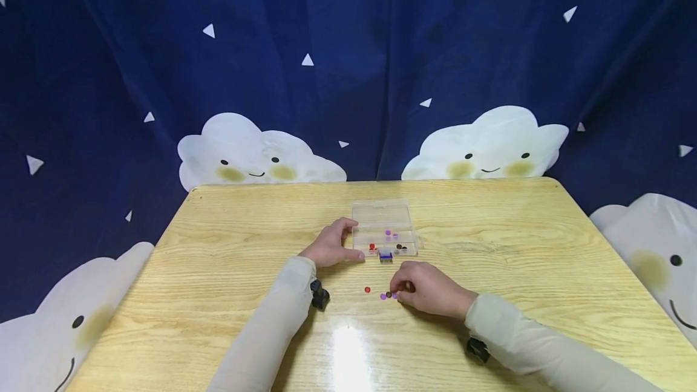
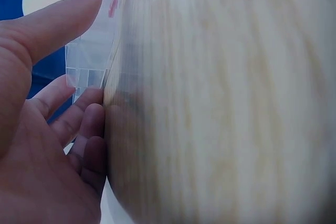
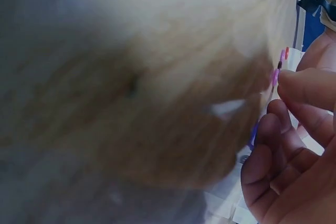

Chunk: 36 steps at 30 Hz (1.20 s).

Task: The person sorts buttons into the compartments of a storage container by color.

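Observation:
A clear plastic box [image 1: 381, 213] lies on the table with its lid raised, a dark blue clasp [image 1: 385, 257] at its front. My left hand [image 1: 332, 245] holds the box at its left end, thumb by the front corner and fingers along the side. Small red [image 1: 372, 247], purple [image 1: 388, 233] and dark beads [image 1: 399, 247] sit inside. In front of the box, my right hand [image 1: 427, 287] pinches a purple bead [image 1: 394, 296] at the table surface. A dark bead [image 1: 389, 294] and another purple bead [image 1: 383, 296] lie just left of its fingertips, with a red bead [image 1: 367, 290] farther left.
The wooden table [image 1: 234, 271] reaches back to a dark blue curtain [image 1: 348, 29] with white clouds. Black straps with small mounts [image 1: 319, 295] are on both wrists. Light glares off the tabletop near the front.

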Motion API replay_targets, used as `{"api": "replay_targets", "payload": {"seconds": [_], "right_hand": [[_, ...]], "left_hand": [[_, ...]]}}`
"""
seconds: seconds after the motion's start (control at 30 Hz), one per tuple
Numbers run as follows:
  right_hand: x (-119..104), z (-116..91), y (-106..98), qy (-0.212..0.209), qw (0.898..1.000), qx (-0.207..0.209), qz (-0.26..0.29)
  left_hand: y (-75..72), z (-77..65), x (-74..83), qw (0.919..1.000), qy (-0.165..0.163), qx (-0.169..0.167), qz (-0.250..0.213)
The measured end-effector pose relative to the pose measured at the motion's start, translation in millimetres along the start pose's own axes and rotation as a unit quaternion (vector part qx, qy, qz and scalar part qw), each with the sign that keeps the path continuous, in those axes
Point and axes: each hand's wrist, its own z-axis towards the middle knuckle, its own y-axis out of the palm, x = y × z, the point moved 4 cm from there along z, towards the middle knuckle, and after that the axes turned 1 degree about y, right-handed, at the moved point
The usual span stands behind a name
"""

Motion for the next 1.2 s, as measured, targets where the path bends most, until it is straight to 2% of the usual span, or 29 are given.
{"api": "replay_targets", "payload": {"seconds": [0.57,1.2], "right_hand": [[2.9,-0.7,2.9,-0.002,1.000,0.009,0.009],[1.8,3.3,3.8,0.018,1.000,0.011,0.007]], "left_hand": [[-0.6,-1.1,0.5,1.0000,0.003,0.000,-0.008],[-0.7,-0.3,-0.5,1.0000,0.003,-0.003,-0.003]]}}
